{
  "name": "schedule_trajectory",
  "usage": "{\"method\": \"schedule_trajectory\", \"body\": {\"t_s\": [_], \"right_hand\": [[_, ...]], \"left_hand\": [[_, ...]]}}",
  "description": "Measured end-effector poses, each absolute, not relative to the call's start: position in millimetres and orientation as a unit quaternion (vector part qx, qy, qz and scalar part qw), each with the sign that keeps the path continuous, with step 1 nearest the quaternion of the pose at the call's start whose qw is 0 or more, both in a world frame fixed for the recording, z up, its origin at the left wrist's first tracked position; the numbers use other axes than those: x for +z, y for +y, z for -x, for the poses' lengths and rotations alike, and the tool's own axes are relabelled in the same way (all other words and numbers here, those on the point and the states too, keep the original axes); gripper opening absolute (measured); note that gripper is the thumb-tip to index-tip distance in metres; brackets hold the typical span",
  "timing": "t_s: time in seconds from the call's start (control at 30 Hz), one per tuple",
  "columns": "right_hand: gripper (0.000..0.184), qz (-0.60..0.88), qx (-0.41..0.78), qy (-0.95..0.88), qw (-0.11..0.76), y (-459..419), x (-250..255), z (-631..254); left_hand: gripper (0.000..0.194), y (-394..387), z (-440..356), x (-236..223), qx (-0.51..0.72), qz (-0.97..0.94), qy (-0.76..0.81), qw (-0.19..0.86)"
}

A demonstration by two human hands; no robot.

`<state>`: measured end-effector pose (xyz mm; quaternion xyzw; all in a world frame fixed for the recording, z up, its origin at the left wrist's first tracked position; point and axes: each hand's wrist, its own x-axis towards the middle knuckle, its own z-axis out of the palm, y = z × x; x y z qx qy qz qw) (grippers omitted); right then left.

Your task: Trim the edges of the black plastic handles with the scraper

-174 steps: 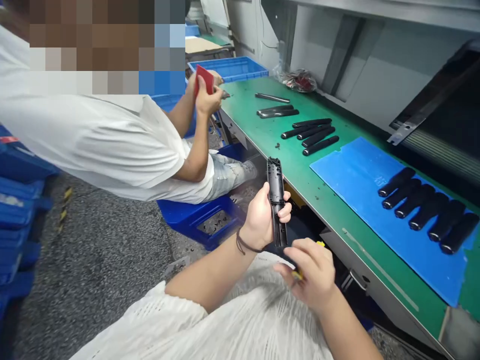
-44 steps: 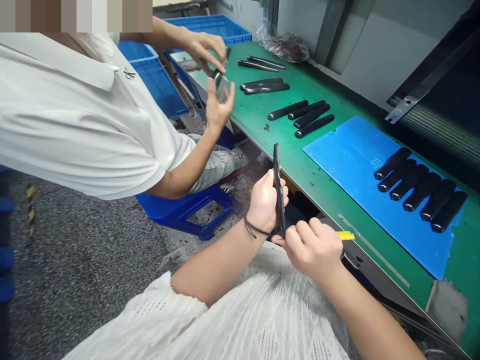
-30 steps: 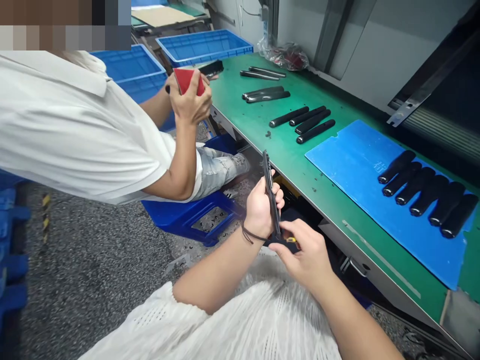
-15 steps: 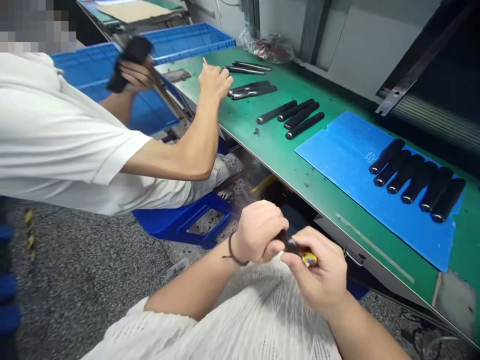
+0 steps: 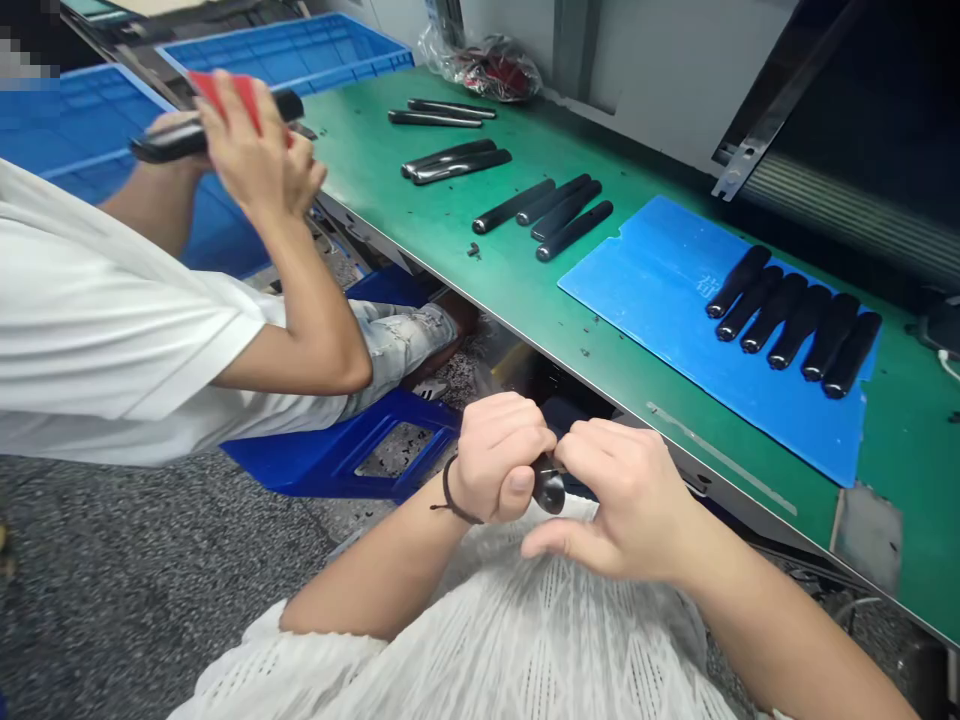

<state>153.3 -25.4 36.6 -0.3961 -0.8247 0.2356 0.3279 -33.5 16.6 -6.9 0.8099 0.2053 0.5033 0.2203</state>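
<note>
Left hand (image 5: 499,458) curled shut, right hand (image 5: 626,500) bent inward just beside it, both low before torso.

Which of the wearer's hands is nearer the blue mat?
Right. The right hand sits below the near edge of the blue mat; the left hand is farther left. Both grip a black plastic part.

No lettering on the scene can be read clearly; the only visible marking is a small, faint printed character, too blurred to make out, on the blue mat (image 5: 645,310) lying toward the right of the green worktop (image 5: 900,480).
</note>
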Motion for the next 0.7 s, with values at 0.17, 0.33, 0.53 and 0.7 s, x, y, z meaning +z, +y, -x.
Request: {"method": "schedule_trajectory", "body": {"t_s": [0.17,0.33,0.53,0.7], "right_hand": [[0.068,0.385,0.233,-0.828,0.335,-24,39,-154],[0.065,0.377,0.129,-0.847,0.351,-25,40,-157],[0.058,0.402,-0.018,-0.832,0.381,-26,31,-154],[0.046,0.434,-0.132,-0.797,0.398,-25,23,-157]], "left_hand": [[0.039,18,33,-7,0.505,-0.813,0.188,0.220],[0.041,15,27,-8,0.519,-0.796,0.207,0.234],[0.043,8,19,-3,0.524,-0.765,0.262,0.268],[0.042,-6,9,1,0.506,-0.741,0.337,0.285]]}}
